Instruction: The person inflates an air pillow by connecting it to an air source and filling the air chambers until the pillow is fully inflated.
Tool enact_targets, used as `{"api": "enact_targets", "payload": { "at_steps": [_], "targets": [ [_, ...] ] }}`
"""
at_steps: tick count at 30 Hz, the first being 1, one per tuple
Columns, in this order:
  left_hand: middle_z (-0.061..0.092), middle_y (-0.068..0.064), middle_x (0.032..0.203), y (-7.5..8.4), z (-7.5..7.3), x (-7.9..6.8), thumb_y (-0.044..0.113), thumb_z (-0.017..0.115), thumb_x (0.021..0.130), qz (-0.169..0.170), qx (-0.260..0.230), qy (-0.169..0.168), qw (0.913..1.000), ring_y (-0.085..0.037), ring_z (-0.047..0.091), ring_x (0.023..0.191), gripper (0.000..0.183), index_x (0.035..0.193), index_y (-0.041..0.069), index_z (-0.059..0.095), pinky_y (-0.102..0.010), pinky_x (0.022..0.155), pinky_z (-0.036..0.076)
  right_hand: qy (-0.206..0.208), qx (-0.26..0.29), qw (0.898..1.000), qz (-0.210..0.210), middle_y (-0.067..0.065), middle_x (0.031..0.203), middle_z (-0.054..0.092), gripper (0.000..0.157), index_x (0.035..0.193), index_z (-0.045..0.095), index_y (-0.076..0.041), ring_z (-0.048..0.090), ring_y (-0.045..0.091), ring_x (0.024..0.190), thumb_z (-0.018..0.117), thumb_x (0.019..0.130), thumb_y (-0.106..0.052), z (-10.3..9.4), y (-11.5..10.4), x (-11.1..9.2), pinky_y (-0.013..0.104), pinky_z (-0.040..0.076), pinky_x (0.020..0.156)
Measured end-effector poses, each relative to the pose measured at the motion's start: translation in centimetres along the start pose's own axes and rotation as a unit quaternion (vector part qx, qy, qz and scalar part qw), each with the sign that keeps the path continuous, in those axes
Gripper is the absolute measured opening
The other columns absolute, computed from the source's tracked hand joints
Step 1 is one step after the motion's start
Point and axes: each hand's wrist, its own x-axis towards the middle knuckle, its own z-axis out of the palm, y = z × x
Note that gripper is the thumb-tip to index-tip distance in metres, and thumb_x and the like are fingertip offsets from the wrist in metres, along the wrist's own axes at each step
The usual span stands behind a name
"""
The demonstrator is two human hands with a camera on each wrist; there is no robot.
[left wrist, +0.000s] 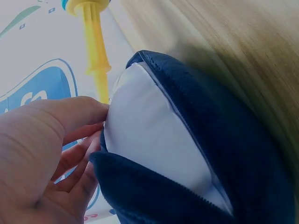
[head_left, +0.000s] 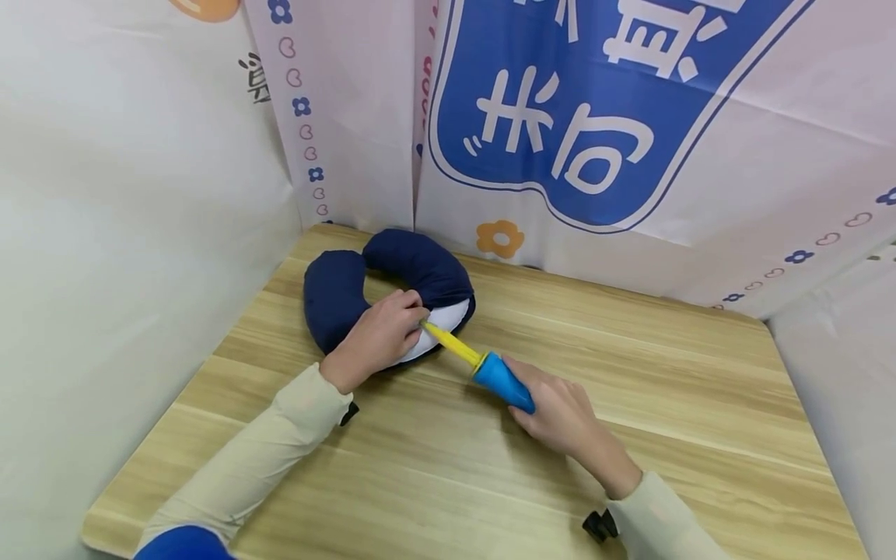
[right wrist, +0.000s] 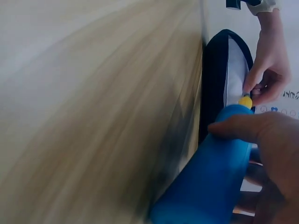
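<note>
A navy U-shaped neck pillow (head_left: pixel 420 264) lies toward the back left of the table, its zipped cover parted over a white inner part (left wrist: pixel 145 121). My left hand (head_left: pixel 381 330) pinches the edge of that white part between thumb and fingers. In my right hand (head_left: pixel 560 408) I grip the blue barrel of a hand air pump (head_left: pixel 502 381). Its yellow tapered nozzle (left wrist: pixel 92 42) points at the pinched spot, the tip right at my left fingertips. From the right wrist view, my thumb lies along the barrel (right wrist: pixel 210 168); the pinched bit is mostly hidden behind my fingers.
The wood-grain table (head_left: pixel 665 373) has rounded corners and stands against printed white sheets (head_left: pixel 364 117) at the back. Plain white walls (head_left: pixel 126 233) rise at both sides. A black strap piece (head_left: pixel 600 526) shows at my right cuff.
</note>
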Motion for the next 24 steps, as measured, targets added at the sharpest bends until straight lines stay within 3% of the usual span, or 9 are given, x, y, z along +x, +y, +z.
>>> {"api": "enact_targets", "payload": {
  "at_steps": [7, 13, 18, 24],
  "targets": [
    [0.067, -0.011, 0.104, 0.4, 0.0, 0.2, 0.004, 0.077, 0.093, 0.006, 0.000, 0.006, 1.0000, -0.024, 0.059, 0.087, 0.015, 0.108, 0.003, 0.079, -0.034, 0.078, 0.057, 0.034, 0.024, 0.999, 0.017, 0.012, 0.147, 0.065, 0.072, 0.155, 0.052, -0.015, 0.073, 0.033, 0.118, 0.084, 0.092, -0.030, 1.1, -2.1, 2.5, 0.052, 0.065, 0.080],
    [0.066, -0.010, 0.106, 0.4, -0.1, -0.1, 0.005, 0.077, 0.094, 0.011, 0.012, 0.007, 0.9998, -0.023, 0.058, 0.090, 0.017, 0.111, 0.003, 0.079, -0.033, 0.078, 0.057, 0.083, 0.051, 0.995, 0.038, 0.008, 0.134, 0.073, 0.058, 0.136, 0.068, -0.012, 0.077, 0.027, 0.105, 0.090, 0.086, -0.031, 2.5, -2.8, 4.1, 0.048, 0.065, 0.080],
    [0.067, -0.009, 0.106, 0.6, -0.2, -0.4, 0.011, 0.079, 0.095, 0.002, 0.049, 0.010, 0.9988, -0.023, 0.060, 0.092, 0.020, 0.113, 0.004, 0.078, -0.033, 0.076, 0.059, 0.133, 0.063, 0.989, -0.007, 0.008, 0.124, 0.077, 0.050, 0.126, 0.073, -0.010, 0.078, 0.024, 0.103, 0.092, 0.083, -0.027, 2.6, -2.5, 3.9, 0.044, 0.066, 0.082],
    [0.068, -0.007, 0.107, 1.0, -0.7, -0.5, 0.024, 0.083, 0.093, 0.005, 0.065, 0.028, 0.9975, -0.021, 0.061, 0.093, 0.030, 0.116, 0.005, 0.077, -0.032, 0.074, 0.059, 0.175, 0.035, 0.981, -0.081, 0.011, 0.113, 0.080, 0.048, 0.122, 0.075, -0.006, 0.079, 0.024, 0.095, 0.093, 0.080, -0.021, 1.1, -2.1, 3.4, 0.039, 0.066, 0.075]
  ]
}}
